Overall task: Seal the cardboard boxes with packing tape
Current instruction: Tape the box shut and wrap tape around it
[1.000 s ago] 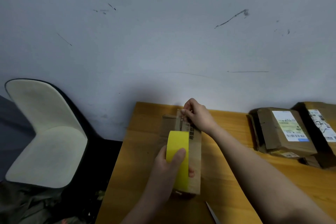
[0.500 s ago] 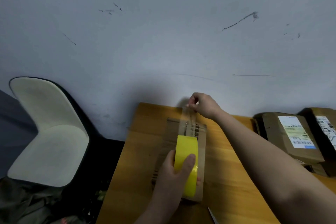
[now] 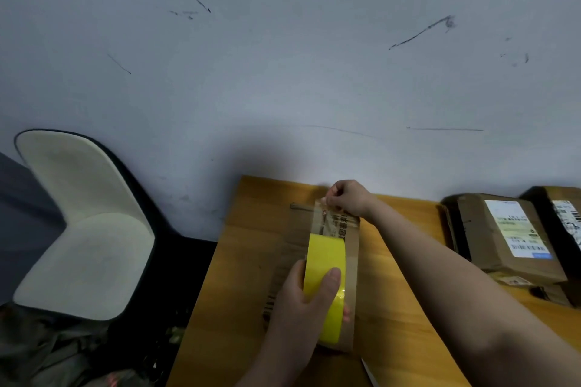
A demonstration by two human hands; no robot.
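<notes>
Scuffed wall behind wooden worktop (image 3: pixel 251 248). Cardboard box (image 3: pixel 294 248) lies flat; left hand (image 3: pixel 301 302) grips yellow tape roll (image 3: pixel 325 280) on it; right hand (image 3: pixel 345 198) pinches clear tape end (image 3: pixel 323 214) at far edge. Risk: slack strip wrinkling or landing off the seam.

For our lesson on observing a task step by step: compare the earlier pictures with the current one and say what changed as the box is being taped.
The right hand, pinching the clear tape end, drew it away from the yellow tape roll toward the far edge of the cardboard box, lengthening the strip. The left hand kept its grip on the roll; the labelled boxes stayed put.
</notes>
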